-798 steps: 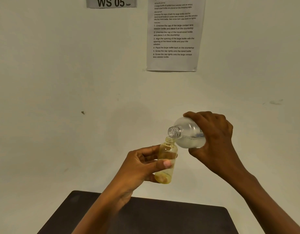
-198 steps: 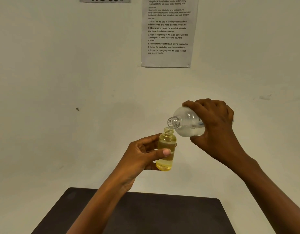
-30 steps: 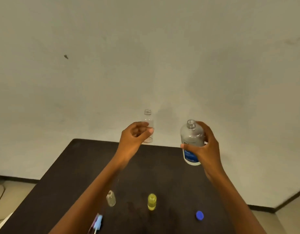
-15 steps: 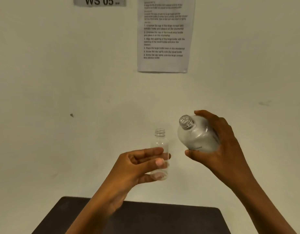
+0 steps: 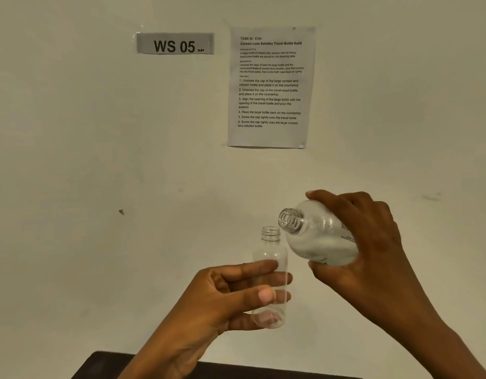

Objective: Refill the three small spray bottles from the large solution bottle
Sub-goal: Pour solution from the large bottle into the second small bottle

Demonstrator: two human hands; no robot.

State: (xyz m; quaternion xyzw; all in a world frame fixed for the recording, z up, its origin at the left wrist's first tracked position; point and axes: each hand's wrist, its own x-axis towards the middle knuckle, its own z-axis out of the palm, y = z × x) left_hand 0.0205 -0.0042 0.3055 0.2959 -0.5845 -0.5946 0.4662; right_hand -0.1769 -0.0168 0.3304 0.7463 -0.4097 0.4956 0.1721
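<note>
Two uncapped bottles held up in front of a pale wall.

Nearest, dark table (image 5: 263, 373) edge; above it, left hand (image 5: 222, 299) wrapped around clear small bottle (image 5: 272, 272), upright, mouth open; right hand (image 5: 373, 255) gripping large solution bottle (image 5: 318, 236), tilted, neck just right of small bottle's mouth; farther, instruction sheet (image 5: 270, 86) and WS 05 sign (image 5: 175, 43).

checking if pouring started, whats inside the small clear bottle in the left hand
The small clear bottle looks empty: no liquid shows at its base or neck. The left hand covers part of its middle, so that stretch is hidden. The large bottle is tilted beside it.
</note>
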